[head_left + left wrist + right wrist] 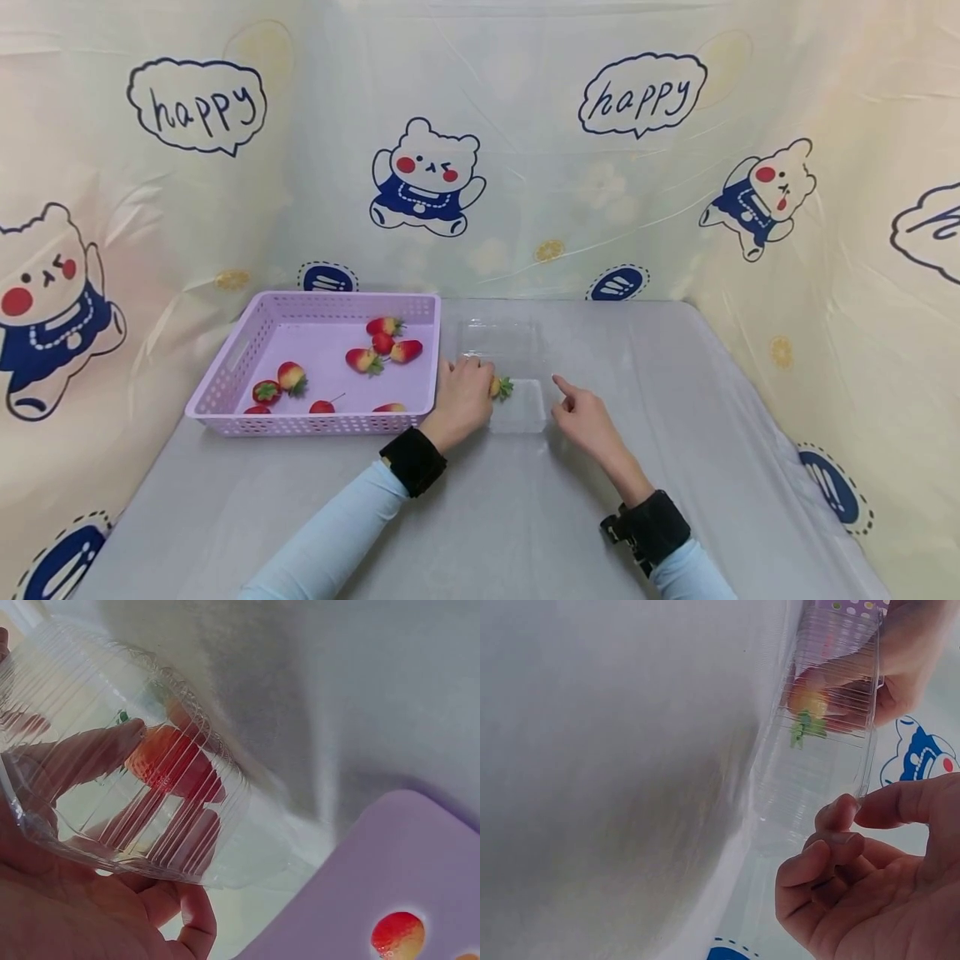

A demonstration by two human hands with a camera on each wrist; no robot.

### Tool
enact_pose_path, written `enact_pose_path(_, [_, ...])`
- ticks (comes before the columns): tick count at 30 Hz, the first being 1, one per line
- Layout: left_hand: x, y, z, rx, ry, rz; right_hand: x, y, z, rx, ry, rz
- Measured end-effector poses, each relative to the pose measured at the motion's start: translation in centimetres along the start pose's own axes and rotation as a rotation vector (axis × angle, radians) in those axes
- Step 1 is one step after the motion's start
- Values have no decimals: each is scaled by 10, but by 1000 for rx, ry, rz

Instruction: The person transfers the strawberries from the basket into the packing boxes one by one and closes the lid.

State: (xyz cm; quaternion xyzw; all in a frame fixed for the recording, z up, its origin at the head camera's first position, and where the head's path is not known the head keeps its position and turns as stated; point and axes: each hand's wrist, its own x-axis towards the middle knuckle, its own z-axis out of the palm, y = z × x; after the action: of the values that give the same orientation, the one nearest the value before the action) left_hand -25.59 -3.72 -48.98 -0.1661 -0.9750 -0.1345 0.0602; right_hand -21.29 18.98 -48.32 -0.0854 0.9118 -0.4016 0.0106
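A clear plastic clamshell box lies with its lid folded back behind its base. Inside the base, my left hand grips a red and yellow strawberry between thumb and fingers. Its green leaves point toward the right hand. Ribbed plastic walls stand between the left wrist camera and the fruit. My right hand hovers just right of the box, index finger stretched forward and the others loosely curled, holding nothing. In the right wrist view its fingertips are close to the box's edge.
A purple perforated basket stands left of the box, close to my left hand. Several strawberries and small red fruits lie scattered in it. Grey cloth covers the table, and a printed curtain rises behind.
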Motion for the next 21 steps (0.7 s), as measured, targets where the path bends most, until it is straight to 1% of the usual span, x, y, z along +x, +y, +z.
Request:
enact_pose_path(7, [2, 1, -2, 7, 6, 4, 1, -1, -2, 10, 4, -6])
enact_pose_path(10, [0, 1, -3, 0, 3, 6, 0, 0, 0, 10, 16, -4])
enact_pose_path(13, [-3, 3, -6, -11, 13, 12, -2, 0, 2, 15, 28, 7])
enact_pose_path(21, [-14, 9, -21, -30, 60, 55, -1, 0, 3, 25, 31, 20])
